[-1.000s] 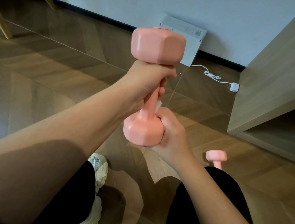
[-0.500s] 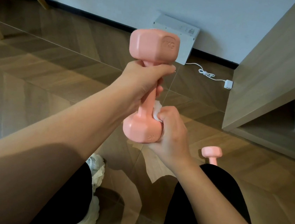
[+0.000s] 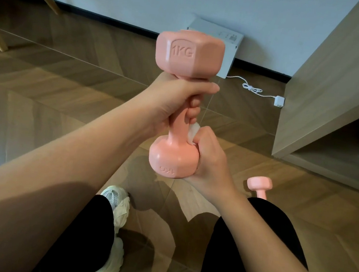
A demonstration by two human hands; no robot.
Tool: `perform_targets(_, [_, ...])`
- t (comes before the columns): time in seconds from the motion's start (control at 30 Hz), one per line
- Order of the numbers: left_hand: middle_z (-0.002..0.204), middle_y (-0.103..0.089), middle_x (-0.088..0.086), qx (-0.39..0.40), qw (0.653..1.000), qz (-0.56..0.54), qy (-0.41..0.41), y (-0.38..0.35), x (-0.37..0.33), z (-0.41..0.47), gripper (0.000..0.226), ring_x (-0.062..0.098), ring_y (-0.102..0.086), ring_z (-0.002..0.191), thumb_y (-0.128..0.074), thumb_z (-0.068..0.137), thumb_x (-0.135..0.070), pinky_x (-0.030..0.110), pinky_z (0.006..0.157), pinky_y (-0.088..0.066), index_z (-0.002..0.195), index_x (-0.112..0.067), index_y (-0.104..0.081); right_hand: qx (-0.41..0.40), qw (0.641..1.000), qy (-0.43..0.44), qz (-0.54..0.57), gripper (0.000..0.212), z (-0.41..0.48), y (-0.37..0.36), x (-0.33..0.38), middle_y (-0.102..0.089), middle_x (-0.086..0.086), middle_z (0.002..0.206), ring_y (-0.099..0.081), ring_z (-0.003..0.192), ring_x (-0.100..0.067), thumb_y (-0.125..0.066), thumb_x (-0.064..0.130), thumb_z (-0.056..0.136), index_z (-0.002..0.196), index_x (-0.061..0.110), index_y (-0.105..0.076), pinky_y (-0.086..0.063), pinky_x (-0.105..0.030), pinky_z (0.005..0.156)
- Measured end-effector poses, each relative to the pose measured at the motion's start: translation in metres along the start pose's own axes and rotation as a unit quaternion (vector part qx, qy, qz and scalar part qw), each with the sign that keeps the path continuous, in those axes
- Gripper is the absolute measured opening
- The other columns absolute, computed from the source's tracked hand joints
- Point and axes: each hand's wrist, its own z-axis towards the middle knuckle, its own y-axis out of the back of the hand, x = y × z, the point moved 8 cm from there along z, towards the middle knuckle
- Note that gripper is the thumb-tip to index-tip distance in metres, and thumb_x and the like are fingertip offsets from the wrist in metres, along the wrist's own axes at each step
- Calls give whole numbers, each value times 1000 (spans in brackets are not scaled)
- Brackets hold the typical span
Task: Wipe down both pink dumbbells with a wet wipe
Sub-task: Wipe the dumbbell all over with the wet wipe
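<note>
first dumbbell mid-wipe, lower end in work

holding the first pink dumbbell (image 3: 189,54) upright in the air, with the left hand (image 3: 176,97) curled round the handle just under the top head. pinching a bunched wet wipe (image 3: 193,131) in the right hand (image 3: 207,161), pressed where handle meets bottom head, palm cupped against that head. probably midway through the first of two. next likely calls for shifting the left grip to free the covered handle and top head, then swapping to the second pink dumbbell (image 3: 259,185), standing on the floor (image 3: 44,98) beside the right knee, not yet in hand
</note>
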Motion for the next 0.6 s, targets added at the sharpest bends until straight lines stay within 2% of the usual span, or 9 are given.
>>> perform_targets(0.07, [44, -37, 0, 6, 1000, 7, -8, -3, -1, 0, 43, 14, -32, 37, -69, 84, -4, 25, 46, -34, 46, -20, -55, -10, 1000, -11, -2, 53, -1, 1, -2, -46, -1, 95, -43, 77, -12, -88, 14, 60, 92, 8, -47, -40, -34, 56])
perform_targets(0.17, [43, -37, 0, -9, 1000, 0, -25, 0, -6, 2, 45, 14, -33, 37, -69, 84, -4, 28, 48, -33, 44, -20, -55, -14, 1000, -19, 16, 51, 0, 5, -3, -53, 1, 106, -50, 89, -6, -86, 14, 66, 105, 10, -52, -44, -19, 68])
perform_targets(0.23, [44, -37, 1, -23, 999, 4, -42, 5, -11, 1, 38, 15, -33, 39, -70, 84, -5, 27, 47, -33, 52, -18, -54, 5, 999, -31, 7, 49, 2, 10, -7, -58, 6, 110, -54, 96, -1, -83, 10, 71, 112, 14, -57, -43, -8, 80])
perform_targets(0.3, [45, -38, 1, -42, 996, 46, -62, 12, -12, 1, 31, 15, -34, 40, -71, 84, -6, 26, 46, -34, 62, -15, -52, 15, 998, -53, -16, 42, 3, 20, -14, -63, 8, 106, -60, 94, -1, -79, 5, 77, 115, 12, -63, -43, -4, 86])
perform_targets(0.37, [46, -41, 1, -59, 991, 98, -71, 18, -10, 1, 26, 15, -36, 41, -73, 83, -8, 25, 46, -35, 68, -12, -52, -7, 995, -100, 3, 32, 3, 33, -23, -67, 10, 99, -64, 90, 1, -74, 0, 81, 110, 13, -68, -46, -6, 82])
perform_targets(0.5, [51, -48, 5, -56, 966, 235, -88, 16, -6, -7, 29, 11, -43, 40, -73, 82, -9, 18, 43, -39, 63, -13, -52, -150, 965, -169, 133, 23, 0, 68, -34, -70, 14, 89, -65, 84, 3, -65, -3, 87, 100, 16, -69, -49, -12, 75])
perform_targets(0.57, [50, -50, 3, -25, 955, 279, -99, 15, -7, -9, 29, 5, -46, 39, -65, 86, 0, 20, 45, -42, 63, -13, -52, -213, 947, -161, 178, 18, 2, 85, -30, -70, 1, 103, -66, 100, -8, -64, 0, 90, 101, 13, -71, -53, -21, 83])
perform_targets(0.6, [50, -56, -2, 30, 956, 275, -99, 9, -5, -11, 30, 2, -51, 41, -61, 88, 3, 21, 49, -45, 65, -15, -54, -238, 941, -151, 187, 16, 4, 94, -25, -68, -4, 112, -64, 107, -11, -64, 2, 91, 102, 11, -71, -53, -22, 86])
